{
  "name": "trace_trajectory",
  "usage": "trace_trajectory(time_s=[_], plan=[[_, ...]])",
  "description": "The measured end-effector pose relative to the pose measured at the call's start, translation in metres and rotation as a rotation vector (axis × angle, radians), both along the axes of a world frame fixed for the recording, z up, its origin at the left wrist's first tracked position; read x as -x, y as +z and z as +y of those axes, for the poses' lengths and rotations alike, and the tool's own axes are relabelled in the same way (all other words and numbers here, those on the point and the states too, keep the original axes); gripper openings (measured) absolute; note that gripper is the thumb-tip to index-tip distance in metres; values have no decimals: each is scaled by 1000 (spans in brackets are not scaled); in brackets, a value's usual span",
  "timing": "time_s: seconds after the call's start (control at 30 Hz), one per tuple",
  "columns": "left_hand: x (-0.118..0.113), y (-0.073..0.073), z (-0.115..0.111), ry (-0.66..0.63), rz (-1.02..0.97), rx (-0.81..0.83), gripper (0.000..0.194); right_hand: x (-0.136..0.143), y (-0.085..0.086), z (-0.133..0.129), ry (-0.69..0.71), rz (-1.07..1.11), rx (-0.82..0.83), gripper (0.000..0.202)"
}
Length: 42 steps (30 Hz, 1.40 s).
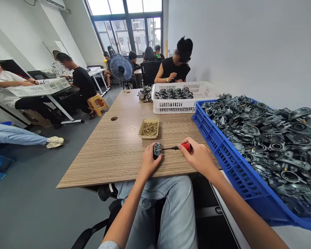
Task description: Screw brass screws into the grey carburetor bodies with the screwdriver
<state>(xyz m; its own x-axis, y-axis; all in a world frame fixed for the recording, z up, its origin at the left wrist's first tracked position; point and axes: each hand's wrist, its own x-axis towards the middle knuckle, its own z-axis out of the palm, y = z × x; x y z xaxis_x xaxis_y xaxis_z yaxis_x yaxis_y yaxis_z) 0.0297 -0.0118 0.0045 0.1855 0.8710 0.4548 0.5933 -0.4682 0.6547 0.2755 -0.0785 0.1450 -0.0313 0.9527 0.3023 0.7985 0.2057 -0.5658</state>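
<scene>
My left hand (150, 159) is closed around a small grey metal casting (157, 148) above the front part of the wooden table (114, 148). In my right hand (197, 156) is a screwdriver with a red and black handle (186, 147). Its dark shaft points left, and the tip meets the right side of the casting, near a small brass-coloured spot. Just beyond my left hand stands a small tan tray (148, 137) holding many brass screws (149, 129).
A blue crate (223, 157) heaped with metal castings (264, 135) stands at my right. Behind the tray is a white basket (172, 107) of dark parts, beside a pile of castings (145, 93). A co-worker (176, 69) sits opposite; others sit left, near a fan (121, 69).
</scene>
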Motion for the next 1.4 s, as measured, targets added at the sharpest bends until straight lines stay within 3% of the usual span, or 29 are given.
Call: trace_trajectory(time_s=[0.87, 1.1, 1.27, 1.4], plan=[[-1, 2, -1, 3, -12, 15, 60, 2, -3, 1, 13, 54, -4, 29], [0, 1, -1, -7, -10, -2, 60, -4, -4, 1, 130, 26, 4, 21], [0, 1, 0, -1, 0, -9, 59, -2, -4, 1, -1, -37, -25, 29], [0, 1, 0, -4, 7, 2, 60, -4, -1, 1, -27, -13, -69, 31]])
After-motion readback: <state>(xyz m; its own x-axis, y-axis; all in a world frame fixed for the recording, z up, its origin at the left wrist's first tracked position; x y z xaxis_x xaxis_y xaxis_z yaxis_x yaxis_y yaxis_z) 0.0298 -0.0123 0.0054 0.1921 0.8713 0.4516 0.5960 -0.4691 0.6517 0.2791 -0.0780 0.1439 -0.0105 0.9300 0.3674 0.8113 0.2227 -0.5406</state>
